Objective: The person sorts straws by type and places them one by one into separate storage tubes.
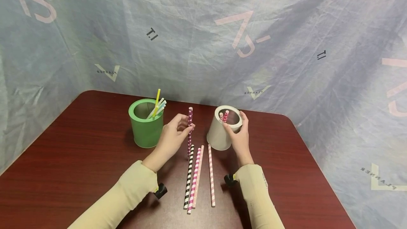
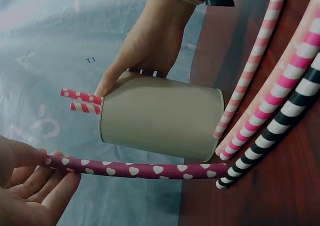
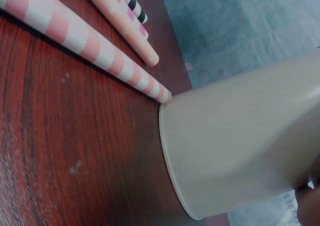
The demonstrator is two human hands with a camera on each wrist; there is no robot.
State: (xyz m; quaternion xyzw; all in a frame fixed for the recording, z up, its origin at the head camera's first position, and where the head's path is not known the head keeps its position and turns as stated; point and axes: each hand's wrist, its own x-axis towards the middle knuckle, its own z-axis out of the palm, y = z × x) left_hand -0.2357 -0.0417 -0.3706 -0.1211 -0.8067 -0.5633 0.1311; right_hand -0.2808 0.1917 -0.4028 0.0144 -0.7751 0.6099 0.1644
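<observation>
Straws nearest the person: four lie flat on the tabletop (image 1: 79, 144), side by side btwn the two forearms, long axes running away from the body. L to R: black-striped straw (image 1: 189, 177), magenta-striped straw (image 1: 194, 181), plain pink straw (image 1: 198, 176), then a little apart the pale pink-striped straw (image 1: 211, 176), whose far tip touches or nearly touches the base of the white cup (image 1: 220, 133), per the right wrist view.

Next out, the left hand (image 1: 171, 139) pinches the heart-print straw (image 1: 190, 130) btwn thumb and fingertips near its upper part. Straw stands upright, lower end down by the far tips of the flat row; can't tell if it rests on the tabletop. Its long axis is vertical, roughly parallel to the cup wall, and it sits just left of the cup, apart from it.

Right hand (image 1: 240, 137) wraps the white cup's right side, thumb at the rim, fingers curled round the wall. Cup is upright w/ two red-and-white straws (image 1: 224, 116) already poking out of its mouth.

So the opening lies right of and slightly beyond the held straw's top; left hand is nearer that straw, right hand steadies the cup.

Farther left, the green cup (image 1: 145, 126) holds yellow and pale straws (image 1: 158, 107). Behind all, a grey printed sheet (image 1: 203, 38).
</observation>
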